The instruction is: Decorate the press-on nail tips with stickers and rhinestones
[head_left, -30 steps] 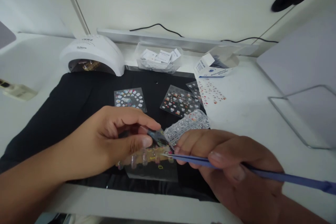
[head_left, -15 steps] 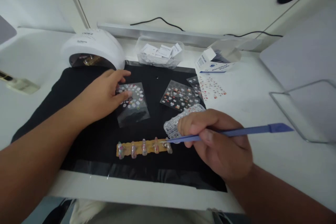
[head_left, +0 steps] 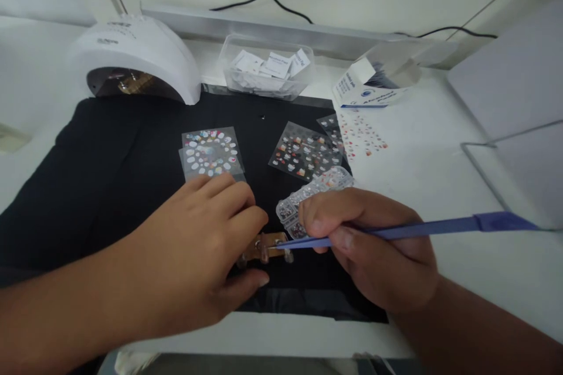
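My right hand [head_left: 373, 252] pinched a pair of slim blue tweezers [head_left: 417, 228], fingers closed round the shaft, the tips pointing left at the right end of a tan strip holding a row of small false nails [head_left: 266, 249]. That strip lay near the front edge of the black cloth mat [head_left: 109, 158], mostly covered by my left hand [head_left: 197, 258], which rested palm-down over it with fingers curled loosely; I could not tell whether it gripped the strip or only pressed on it. Just beyond the tweezers' tips, touching my right knuckles, sat a clear plastic tray of tiny rhinestones [head_left: 316, 193]. Farther back on the mat lay a clear sticker sheet with a ring of white ovals [head_left: 211, 149] to the left and a clear sheet of small coloured decals [head_left: 303, 152] to the right. At the far left stood a white domed nail lamp [head_left: 136, 58], and a clear tub of white paper slips [head_left: 266, 70] sat beside it.
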A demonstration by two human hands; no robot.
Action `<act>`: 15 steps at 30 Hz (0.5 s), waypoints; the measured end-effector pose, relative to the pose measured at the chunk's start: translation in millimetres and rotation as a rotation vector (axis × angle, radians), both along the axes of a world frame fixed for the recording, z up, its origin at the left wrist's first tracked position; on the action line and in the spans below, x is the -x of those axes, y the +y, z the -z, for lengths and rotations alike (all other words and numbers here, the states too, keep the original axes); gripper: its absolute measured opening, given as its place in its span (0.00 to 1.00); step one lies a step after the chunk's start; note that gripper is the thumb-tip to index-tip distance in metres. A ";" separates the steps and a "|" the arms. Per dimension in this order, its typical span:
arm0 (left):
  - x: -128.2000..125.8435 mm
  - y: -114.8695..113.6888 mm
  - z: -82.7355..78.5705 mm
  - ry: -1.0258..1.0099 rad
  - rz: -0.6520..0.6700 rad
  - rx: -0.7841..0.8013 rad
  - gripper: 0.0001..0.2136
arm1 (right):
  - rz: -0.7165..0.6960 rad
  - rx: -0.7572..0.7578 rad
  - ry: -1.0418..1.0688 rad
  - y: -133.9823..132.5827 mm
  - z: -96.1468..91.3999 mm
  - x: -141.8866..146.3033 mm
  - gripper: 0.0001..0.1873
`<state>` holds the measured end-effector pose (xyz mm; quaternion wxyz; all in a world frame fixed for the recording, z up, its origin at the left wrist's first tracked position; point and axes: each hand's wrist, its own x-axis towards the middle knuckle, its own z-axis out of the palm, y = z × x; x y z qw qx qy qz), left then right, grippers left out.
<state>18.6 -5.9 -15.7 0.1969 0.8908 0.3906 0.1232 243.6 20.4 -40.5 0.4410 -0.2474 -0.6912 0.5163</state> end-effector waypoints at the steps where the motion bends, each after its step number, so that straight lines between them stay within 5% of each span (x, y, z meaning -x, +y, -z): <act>1: -0.4 -0.6 0.7 -0.006 -0.005 -0.004 0.09 | -0.008 -0.014 -0.019 0.4 -0.7 0.1 0.08; 15: -6.1 -1.2 5.5 -0.039 -0.014 0.018 0.04 | -0.007 -0.072 -0.075 0.4 -4.1 1.0 0.10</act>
